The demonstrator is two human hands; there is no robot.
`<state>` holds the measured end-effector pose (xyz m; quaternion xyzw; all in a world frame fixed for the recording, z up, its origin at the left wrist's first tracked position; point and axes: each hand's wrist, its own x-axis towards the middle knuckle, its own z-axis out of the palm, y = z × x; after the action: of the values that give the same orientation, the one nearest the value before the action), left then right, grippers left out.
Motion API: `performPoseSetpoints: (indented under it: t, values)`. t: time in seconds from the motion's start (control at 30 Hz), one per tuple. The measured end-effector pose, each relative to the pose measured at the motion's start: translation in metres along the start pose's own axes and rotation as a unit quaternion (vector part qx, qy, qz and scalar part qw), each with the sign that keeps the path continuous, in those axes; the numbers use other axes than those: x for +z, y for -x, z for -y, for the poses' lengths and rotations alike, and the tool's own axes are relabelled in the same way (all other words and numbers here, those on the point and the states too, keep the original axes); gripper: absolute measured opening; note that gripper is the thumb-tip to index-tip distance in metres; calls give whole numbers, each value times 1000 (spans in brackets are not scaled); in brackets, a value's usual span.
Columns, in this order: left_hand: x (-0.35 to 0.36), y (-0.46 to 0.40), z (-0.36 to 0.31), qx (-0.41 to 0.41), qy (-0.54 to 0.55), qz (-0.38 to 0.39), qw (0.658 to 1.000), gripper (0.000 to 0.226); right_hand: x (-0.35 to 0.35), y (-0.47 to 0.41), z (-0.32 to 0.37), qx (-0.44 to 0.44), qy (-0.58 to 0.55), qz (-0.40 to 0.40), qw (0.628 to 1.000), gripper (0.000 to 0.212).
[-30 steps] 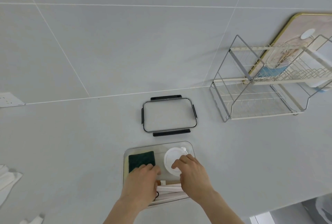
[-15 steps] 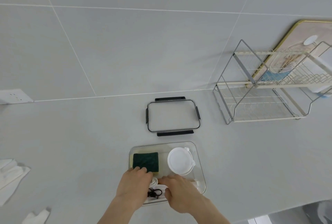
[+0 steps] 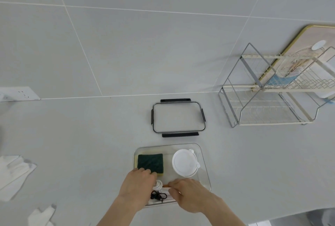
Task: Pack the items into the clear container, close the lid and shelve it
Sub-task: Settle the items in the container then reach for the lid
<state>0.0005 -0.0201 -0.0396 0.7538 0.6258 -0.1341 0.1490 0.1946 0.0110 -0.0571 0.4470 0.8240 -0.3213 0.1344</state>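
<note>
From my feed, the clear container (image 3: pixel 203 155) sits on the grey desk (image 3: pixel 72 144) at the near edge, lid off. Inside it, a green-and-yellow sponge (image 3: pixel 150 163) lies in the far-left corner and a round white tub (image 3: pixel 184 163) stands in the far-right part, the two apart. Both of my hands are down in the container's near half. The left hand (image 3: pixel 136 187) rests with its fingertips touching the sponge's near edge; I cannot tell whether it grips anything. The right hand (image 3: pixel 188 195) is curled over the near-right part, thumb and fingers pinched around something thin with an orange tip, mostly hidden. Between the hands I see a small white coil (image 3: pixel 158 184) and a black looped cord (image 3: pixel 158 196) on the container floor. The lid (image 3: pixel 178 117), clear with black clips, lies flat just beyond the container. A wire rack (image 3: pixel 268 102) stands well to the container's far right.
</note>
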Motion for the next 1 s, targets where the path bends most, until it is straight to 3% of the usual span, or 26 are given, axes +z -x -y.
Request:
performPoseSetpoints:
  t: [0.17, 0.33, 0.53, 0.73, 0.9, 1.0]
  values:
    - [-23, -3, 9, -41, 100, -91, 990, 40, -33, 10, 6, 16, -83, -96, 992, 36]
    - [-56, -21, 26, -144, 264, -205, 931, 29, -92, 9, 0, 74, -285, -166, 941, 32]
    - [-87, -61, 33, -187, 341, -259, 884, 17, -141, -7, -26, 92, -365, -258, 890, 26]
    - [-108, -106, 30, -200, 394, -274, 854, 19, -162, -31, -61, 143, -399, -315, 849, 16]
    - [-113, -161, 32, -250, 461, -232, 819, 33, -173, -71, -103, 190, -382, -346, 836, 12]
    - [-102, -181, 36, -303, 500, -189, 789, 42, -176, -91, -127, 235, -375, -335, 832, 19]
